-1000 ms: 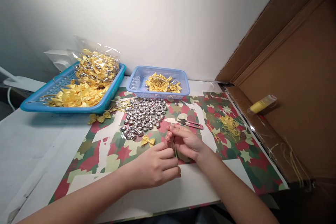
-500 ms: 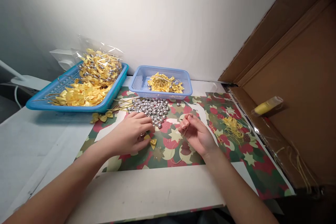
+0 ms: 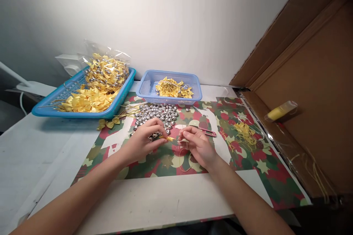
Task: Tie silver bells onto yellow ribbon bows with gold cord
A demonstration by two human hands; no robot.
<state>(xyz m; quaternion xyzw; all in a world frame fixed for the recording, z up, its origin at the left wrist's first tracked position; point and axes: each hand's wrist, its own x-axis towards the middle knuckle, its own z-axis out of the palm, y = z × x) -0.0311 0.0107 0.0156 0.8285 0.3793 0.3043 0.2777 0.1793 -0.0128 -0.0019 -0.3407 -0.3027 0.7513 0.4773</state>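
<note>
My left hand (image 3: pixel 146 137) pinches a small yellow bow (image 3: pixel 170 138) between thumb and fingertips, just in front of a pile of silver bells (image 3: pixel 157 114). Close on its right, my right hand (image 3: pixel 197 145) has its fingertips pressed together on a thin yellow cord (image 3: pixel 180 159), which loops down over the patterned sheet. Several silver bells show beneath the curled fingers of my left hand. A pink clip (image 3: pixel 208 132) lies behind my right hand.
Behind the bells stands a light blue basket (image 3: pixel 142 90) of yellow bows. A larger blue basket (image 3: pixel 44 110) with bows and a clear bag is at left. Yellow cords (image 3: pixel 246 136) lie at right, near a cardboard wall (image 3: pixel 311 62) with a yellow tube (image 3: pixel 281 111).
My left hand has picked up the bow from the sheet and moved right. My right hand has shifted left and lower, towards it. The pink clip has come into view.
</note>
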